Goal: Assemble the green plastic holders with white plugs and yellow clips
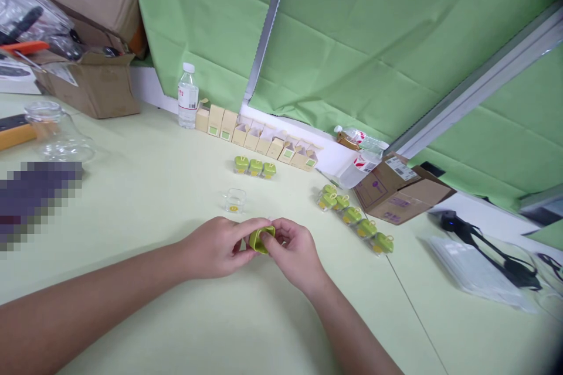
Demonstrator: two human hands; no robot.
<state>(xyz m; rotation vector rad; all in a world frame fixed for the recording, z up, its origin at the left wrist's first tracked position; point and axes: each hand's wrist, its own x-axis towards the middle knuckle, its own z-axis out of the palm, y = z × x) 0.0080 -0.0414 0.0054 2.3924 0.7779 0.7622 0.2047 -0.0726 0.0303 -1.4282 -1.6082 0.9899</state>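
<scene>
Between my two hands is a small green lid (262, 240), its hollow side turned towards me. My left hand (216, 247) pinches its left side between thumb and fingers. My right hand (295, 253) grips its right side, with the thumb pressed into the hollow. Just beyond my left hand stands a small clear container (235, 200) without a lid, a yellow mark low on its side. Farther back, several green-lidded little containers (255, 168) are lined up. More of the same green-lidded containers (352, 215) form a slanting line to the right.
Small cardboard boxes (252, 136) line the back edge beside an upright water bottle (187, 96). An open carton (398, 190), lying bottles (360, 167), a plastic-wrapped stack (472, 269) and a black strap (497, 258) are right. A glass jar (57, 135) and brown box (94, 85) stand left.
</scene>
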